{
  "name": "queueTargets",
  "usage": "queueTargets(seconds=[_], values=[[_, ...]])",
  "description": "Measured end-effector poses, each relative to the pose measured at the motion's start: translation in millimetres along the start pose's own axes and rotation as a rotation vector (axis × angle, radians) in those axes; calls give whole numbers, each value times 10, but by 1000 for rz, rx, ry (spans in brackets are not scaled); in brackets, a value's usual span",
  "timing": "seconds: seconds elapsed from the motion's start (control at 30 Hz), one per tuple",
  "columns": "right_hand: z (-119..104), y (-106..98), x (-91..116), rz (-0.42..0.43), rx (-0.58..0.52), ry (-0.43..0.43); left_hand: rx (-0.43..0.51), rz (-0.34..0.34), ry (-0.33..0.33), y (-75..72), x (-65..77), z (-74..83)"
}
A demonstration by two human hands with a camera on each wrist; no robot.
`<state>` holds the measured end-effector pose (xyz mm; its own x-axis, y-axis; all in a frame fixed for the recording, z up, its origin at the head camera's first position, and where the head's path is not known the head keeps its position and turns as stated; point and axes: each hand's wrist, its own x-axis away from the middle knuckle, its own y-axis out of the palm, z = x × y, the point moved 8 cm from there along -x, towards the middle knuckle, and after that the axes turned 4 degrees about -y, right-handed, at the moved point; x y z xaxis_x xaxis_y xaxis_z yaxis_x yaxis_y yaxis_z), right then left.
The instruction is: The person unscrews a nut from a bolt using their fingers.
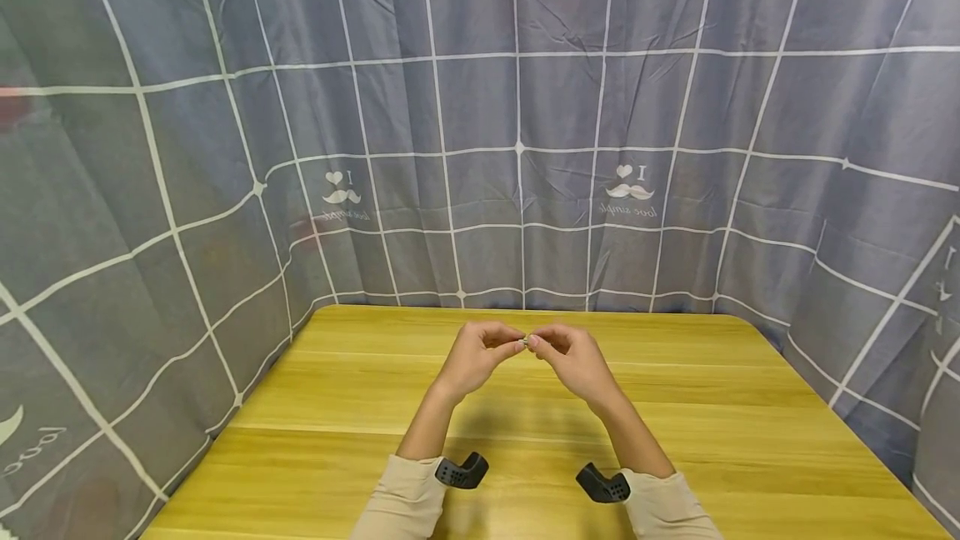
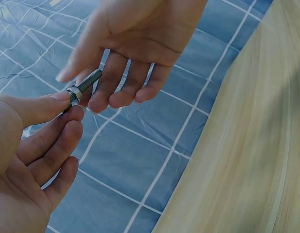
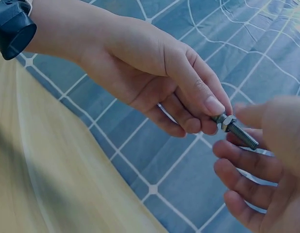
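Note:
My left hand point(image 1: 472, 359) pinches one end of a metal bolt point(image 2: 90, 80) between thumb and forefinger, above the table. On its threaded shaft sits a hex nut point(image 3: 228, 123), close to the left fingertips. The bolt's free end points toward my right hand point(image 1: 576, 363). In the right wrist view, the right thumb, blurred, stands just off the nut, while the forefinger lies behind the shaft. The other right fingers are spread and loosely bent. The bolt end inside the left pinch is hidden.
A wooden table point(image 1: 360, 440) lies below both hands. Grey curtains point(image 1: 480, 107) with white grid lines surround its back and sides. Black wrist devices point(image 1: 461, 471) are strapped over light sleeves point(image 1: 405, 494).

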<state>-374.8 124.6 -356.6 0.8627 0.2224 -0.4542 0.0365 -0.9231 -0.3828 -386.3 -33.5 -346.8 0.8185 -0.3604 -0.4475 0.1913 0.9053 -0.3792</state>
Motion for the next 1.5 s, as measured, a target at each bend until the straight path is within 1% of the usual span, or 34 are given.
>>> queueTargets(seconds=[0.23, 0.33, 0.57, 0.8, 1.0, 1.13, 1.3, 1.5], values=[[-15, 22, -2, -22, -24, -25, 2, -1, -11, -5, -8, -7], [-19, 31, -11, -24, -28, -29, 0, 4, -5, -6, -9, 4], [19, -5, -15, 10, -6, -6, 0, 8, -10, -15, -6, 5], [18, 7, -17, -2, -2, 0, 6, 8, 4, -15, -9, 9], [22, -11, -16, 23, 10, 27, 12, 12, 11, -15, -14, 0], [37, 8, -20, 5, 6, 38, 12, 9, 0, -20, -14, 4], [54, 27, -20, -15, 0, 20, 14, -3, 0, -10, -13, 4], [32, 14, -16, -4, -7, 4, 12, -6, 5, -2, -19, -9]])
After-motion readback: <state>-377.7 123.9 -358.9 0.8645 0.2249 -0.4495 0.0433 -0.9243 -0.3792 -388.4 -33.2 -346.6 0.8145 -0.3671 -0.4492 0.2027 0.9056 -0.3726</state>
